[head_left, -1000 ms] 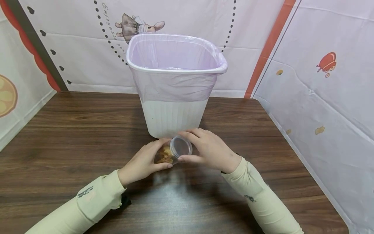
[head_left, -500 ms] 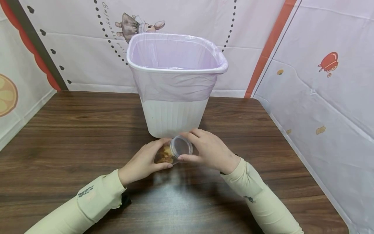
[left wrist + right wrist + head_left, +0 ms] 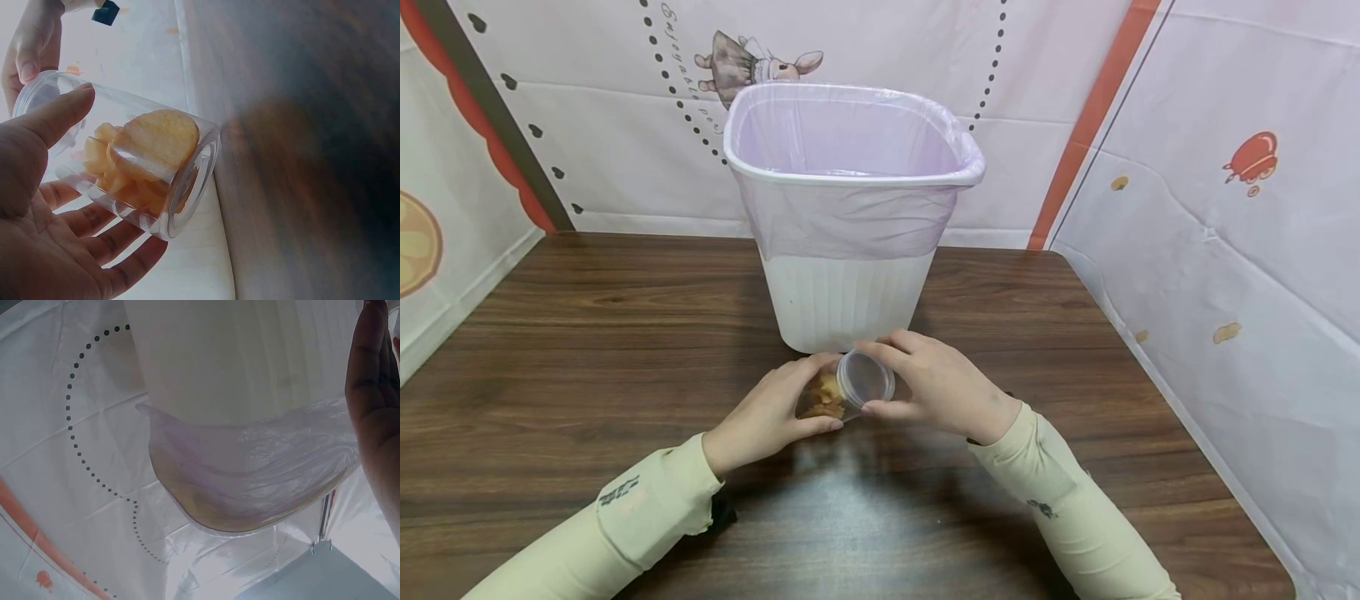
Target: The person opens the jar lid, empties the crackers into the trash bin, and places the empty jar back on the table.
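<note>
Clear plastic shows between your hands: a jar (image 3: pixel 119 106) of yellow chips (image 3: pixel 156 140), tilted just in front of the bin (image 3: pixel 850 304), though you cannot tell whether its base touches the table (image 3: pixel 587 350). Your left hand (image 3: pixel 767 417) curls round the jar's wall, thumb on one side, fingers on the other; from the head most of those fingers are hidden. Your right hand (image 3: pixel 943 387) grips the round end between thumb and fingers, and its palm is out of sight; whether that translucent disc is a separate lid is hard to make out. At the right wrist camera, that hand is cut off by the frame's edge. The bin's floor lies hidden behind its rim and purple liner (image 3: pixel 857 221). On the backdrop (image 3: pixel 625 150), beside a sideways rabbit print (image 3: pixel 730 67), you can read "Enjoyable", with the next word cut short by the bin. Dark marks on your left sleeve (image 3: pixel 655 508) are unreadable.
</note>
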Demonstrator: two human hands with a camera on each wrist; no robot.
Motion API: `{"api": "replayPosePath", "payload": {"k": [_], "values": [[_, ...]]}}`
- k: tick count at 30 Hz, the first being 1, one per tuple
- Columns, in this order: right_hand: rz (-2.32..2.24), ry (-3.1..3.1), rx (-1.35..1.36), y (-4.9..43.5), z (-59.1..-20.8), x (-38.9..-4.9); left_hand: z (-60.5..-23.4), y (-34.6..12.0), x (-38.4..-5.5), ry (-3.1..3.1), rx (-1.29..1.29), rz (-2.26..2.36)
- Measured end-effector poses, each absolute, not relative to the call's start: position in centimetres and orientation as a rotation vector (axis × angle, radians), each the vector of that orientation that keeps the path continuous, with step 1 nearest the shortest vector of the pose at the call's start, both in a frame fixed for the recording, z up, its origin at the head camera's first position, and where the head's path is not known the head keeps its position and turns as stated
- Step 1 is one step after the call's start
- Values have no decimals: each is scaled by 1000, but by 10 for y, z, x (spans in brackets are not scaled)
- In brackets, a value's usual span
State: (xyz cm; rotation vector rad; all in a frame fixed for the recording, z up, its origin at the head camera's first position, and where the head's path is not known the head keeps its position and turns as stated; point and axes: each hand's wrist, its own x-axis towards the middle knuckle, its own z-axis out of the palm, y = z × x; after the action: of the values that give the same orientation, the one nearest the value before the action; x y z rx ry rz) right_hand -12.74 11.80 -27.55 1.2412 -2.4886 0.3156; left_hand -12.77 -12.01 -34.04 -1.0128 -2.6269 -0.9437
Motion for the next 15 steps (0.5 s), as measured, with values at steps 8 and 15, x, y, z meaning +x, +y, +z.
{"api": "replayPosePath", "payload": {"k": [8, 15], "values": [[299, -2461, 1279, 119, -275, -128, -341, -120, -128, -2627, -1014, -958], [302, -2454, 1307, 120, -273, -128, -341, -120, -127, -2627, -1011, -955]]}}
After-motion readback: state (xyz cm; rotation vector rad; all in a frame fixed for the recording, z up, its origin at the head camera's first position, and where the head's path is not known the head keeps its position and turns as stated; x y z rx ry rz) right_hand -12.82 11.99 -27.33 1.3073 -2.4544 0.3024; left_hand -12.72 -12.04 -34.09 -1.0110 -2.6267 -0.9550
